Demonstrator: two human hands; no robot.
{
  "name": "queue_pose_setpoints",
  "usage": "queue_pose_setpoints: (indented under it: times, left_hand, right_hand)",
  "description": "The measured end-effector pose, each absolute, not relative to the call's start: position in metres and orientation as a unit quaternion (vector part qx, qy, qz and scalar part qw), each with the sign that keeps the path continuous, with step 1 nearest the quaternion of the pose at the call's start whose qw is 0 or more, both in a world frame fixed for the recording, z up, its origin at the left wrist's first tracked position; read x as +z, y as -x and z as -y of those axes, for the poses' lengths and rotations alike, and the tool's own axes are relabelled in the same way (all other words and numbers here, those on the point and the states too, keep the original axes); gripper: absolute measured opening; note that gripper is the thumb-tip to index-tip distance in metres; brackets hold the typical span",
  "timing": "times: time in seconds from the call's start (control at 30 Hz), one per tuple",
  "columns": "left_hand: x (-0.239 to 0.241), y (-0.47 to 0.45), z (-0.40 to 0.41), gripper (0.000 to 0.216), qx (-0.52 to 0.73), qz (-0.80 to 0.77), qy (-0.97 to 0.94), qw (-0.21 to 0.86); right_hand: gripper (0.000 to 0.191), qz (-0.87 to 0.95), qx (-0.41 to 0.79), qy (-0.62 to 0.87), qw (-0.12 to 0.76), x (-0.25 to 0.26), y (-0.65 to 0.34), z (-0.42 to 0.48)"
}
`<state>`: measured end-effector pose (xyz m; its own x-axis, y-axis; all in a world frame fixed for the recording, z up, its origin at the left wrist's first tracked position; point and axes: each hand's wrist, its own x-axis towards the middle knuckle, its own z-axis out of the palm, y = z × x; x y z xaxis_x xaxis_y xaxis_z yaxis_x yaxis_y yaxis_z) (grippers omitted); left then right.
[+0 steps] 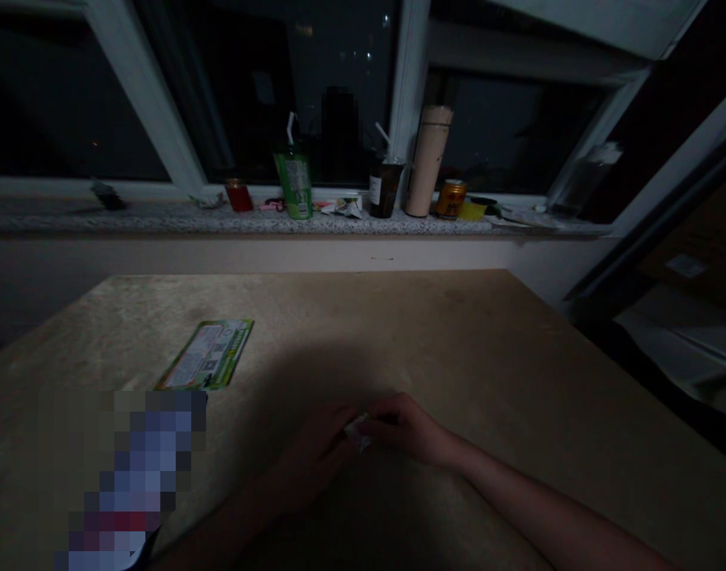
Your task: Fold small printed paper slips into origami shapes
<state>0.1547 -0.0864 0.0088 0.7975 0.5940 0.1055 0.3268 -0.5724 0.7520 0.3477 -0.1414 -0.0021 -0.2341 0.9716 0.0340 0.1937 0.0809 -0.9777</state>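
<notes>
Low over the middle of the table, my two hands meet at a small, crumpled, whitish piece of paper or wrapper [359,433]. My left hand [312,452] pinches its left side, and most of that hand lies in dark shadow. From the right, my right hand [407,428] holds the other side between thumb and bent fingers. Dim light hides the exact kind of the piece.
A green printed card [208,357] lies on the wooden table [458,341], near a blurred-out phone-like object [142,476]. On the windowsill stand a green can with a straw [297,186], a dark cup [385,190], a tall beige flask [428,162] and an orange can [451,200].
</notes>
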Motion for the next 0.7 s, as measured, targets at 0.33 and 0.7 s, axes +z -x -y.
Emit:
queue_pose_setpoints:
  times: [0.33,0.7]
  left_hand:
    - [0.024,-0.168,0.082,0.016,0.097,-0.215,-0.891,0.388]
    - [0.020,-0.165,0.083,0.014,0.087,-0.204,-0.891,0.396]
  right_hand:
    - [0.042,0.620,0.482,0.478,0.394,0.005,-0.347,0.144]
    - [0.036,0.659,0.414,0.485,0.399,0.006,-0.346,0.143]
